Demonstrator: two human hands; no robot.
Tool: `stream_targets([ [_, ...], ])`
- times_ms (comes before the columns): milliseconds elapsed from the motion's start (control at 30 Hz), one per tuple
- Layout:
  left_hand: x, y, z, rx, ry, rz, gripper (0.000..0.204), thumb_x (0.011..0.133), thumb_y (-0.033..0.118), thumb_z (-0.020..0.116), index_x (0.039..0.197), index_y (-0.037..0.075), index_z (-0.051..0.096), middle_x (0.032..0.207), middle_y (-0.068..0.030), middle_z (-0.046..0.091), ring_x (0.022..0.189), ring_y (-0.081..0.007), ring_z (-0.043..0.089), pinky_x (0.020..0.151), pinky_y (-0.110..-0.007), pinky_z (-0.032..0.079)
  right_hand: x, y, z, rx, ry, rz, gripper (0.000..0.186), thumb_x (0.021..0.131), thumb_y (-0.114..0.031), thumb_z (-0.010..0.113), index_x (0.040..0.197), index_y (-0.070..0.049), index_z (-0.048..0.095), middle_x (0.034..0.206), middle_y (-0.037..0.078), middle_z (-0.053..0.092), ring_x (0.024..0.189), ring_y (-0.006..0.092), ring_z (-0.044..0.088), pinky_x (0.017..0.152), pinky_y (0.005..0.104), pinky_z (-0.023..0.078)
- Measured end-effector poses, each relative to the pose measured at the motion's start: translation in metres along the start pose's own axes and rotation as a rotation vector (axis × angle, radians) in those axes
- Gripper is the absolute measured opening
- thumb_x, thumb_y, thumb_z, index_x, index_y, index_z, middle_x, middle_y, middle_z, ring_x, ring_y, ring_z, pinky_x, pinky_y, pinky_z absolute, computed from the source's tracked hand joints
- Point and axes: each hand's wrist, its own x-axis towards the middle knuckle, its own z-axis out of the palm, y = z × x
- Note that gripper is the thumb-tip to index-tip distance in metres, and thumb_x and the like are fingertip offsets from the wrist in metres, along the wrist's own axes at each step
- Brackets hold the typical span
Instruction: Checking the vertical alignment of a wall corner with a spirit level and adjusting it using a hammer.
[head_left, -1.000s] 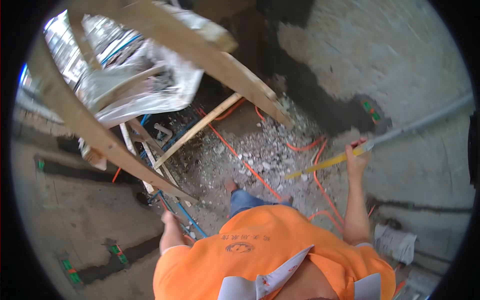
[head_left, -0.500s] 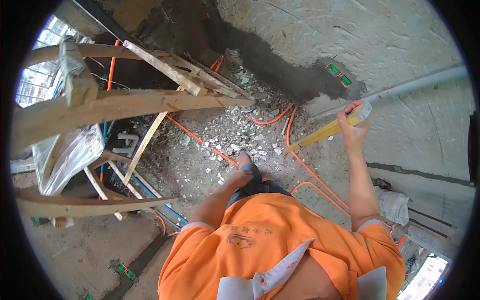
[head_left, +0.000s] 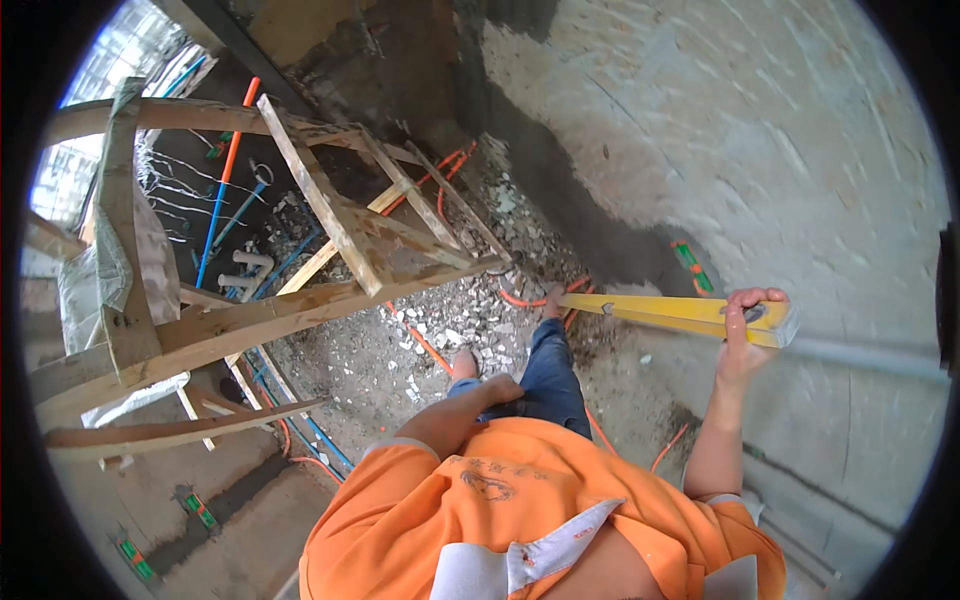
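Observation:
In my right hand [head_left: 745, 325] is a long yellow spirit level [head_left: 665, 312], gripped near its thicker end with my fingers wrapped round it. A clear, shiny covering shows at that end. The level's far end points left, above the rubble and close to my forward foot. My left hand [head_left: 502, 388] rests on my blue-trousered thigh; its fingers are too indistinct to read. Right of the level's far end, a green and orange socket box [head_left: 692, 268] is set in a dark mortar patch on the wall.
A wooden trestle frame [head_left: 230, 325] with plastic sheeting stands on the left. Broken rubble [head_left: 460, 325] covers the floor ahead, crossed by orange conduit [head_left: 425, 340]. Blue pipes [head_left: 325, 440] run below the frame. More green boxes [head_left: 200, 510] sit in a mortar strip at lower left.
My right hand has moved right and down, and the spirit level has swung to nearly crosswise. I have stepped forward; both feet now show. The view has turned, shifting the wooden frame.

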Motion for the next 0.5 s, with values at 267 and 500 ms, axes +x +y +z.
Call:
stream_targets([
  [267,0.015,0.097,-0.104,0.149,0.169,0.287,0.039,0.085,0.035,0.045,0.095,0.005,0.068,0.099,-0.0212,0.065,0.094,-0.0372,0.063,0.083,-0.045,0.049,0.13,0.046,0.04,0.102,-0.246,0.111,0.046,0.072,0.007,0.065,0.111,-0.004,0.043,0.089,0.003,0.05,0.079,0.0118,0.05,0.076,0.0271,0.044],
  [500,-0.134,0.205,-0.224,-0.155,1.069,0.241,0.022,0.076,0.023,0.06,0.084,0.003,0.068,0.081,-0.0186,0.065,0.077,-0.0379,0.063,0.068,-0.046,0.05,0.23,0.043,0.111,0.219,-0.443,0.081,0.046,0.071,0.007,0.067,0.109,-0.005,0.044,0.087,0.002,0.049,0.076,0.01,0.05,0.068,0.0253,0.046],
])
